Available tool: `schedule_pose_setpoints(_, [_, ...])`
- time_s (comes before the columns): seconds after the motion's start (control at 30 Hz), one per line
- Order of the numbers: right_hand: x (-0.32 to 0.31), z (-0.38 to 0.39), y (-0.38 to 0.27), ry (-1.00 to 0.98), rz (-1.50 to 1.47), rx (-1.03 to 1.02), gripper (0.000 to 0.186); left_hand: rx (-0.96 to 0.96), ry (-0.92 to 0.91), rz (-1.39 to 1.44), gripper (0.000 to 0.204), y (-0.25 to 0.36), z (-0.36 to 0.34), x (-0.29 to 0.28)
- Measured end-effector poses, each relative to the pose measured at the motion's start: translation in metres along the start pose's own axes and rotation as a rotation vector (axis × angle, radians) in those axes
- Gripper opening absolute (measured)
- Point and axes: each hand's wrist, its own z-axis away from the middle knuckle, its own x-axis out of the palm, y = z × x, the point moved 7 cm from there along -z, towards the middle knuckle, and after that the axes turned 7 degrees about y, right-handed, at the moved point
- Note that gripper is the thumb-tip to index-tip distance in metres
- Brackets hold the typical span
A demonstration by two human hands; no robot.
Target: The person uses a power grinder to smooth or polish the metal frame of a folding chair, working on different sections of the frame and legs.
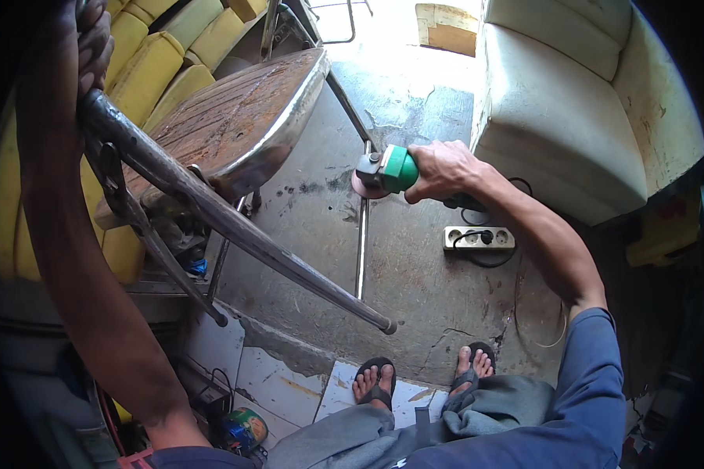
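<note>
- Concrete floor (414, 266) filled the middle of the view, stained and cracked, with pale broken tiles along its near edge.
- A cream-white cushioned seat (555, 133) stood at the upper right, and yellow cushions (164, 55) lay stacked at the upper left.
- An overturned metal chair frame (235, 125) lay tilted across the left half, its rusty brown seat underside facing up and its chrome legs pointing toward the viewer.
- One long chrome leg (242, 230) ran from the upper left down to a capped tip near the person's feet.
- The left hand (92, 43) was wrapped around the top of that leg, fingers curled closed on the tube.
- The right hand (446, 170) was closed around the body of a green angle grinder (387, 173), held out over the floor in the centre of the view.
- The grinder's disc sat at a thin metal bar (362, 234) of the frame; whether it touched could not be told.
- A white power strip (479, 238) lay on the floor just beyond the right forearm, with a black cord plugged in.
- Two feet in black sandals (422, 379) rested at the tiled edge.
</note>
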Motion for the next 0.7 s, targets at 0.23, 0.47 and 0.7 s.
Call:
schedule_pose_setpoints(0.23, [0.046,-0.058,0.049,0.136,-0.132,0.098,0.077,-0.102,0.15,-0.104,0.059,0.002,0.002,0.003])
schedule_pose_setpoints(0.47, [0.062,0.015,0.03,0.143,-0.35,0.009,0.069,-0.117,0.158,-0.205,0.065,-0.001,-0.003,0.004])
schedule_pose_setpoints(0.7, [0.084,0.119,-0.015,0.168,-0.556,-0.092,0.066,-0.141,0.199,-0.223,0.063,0.0,-0.001,0.003])
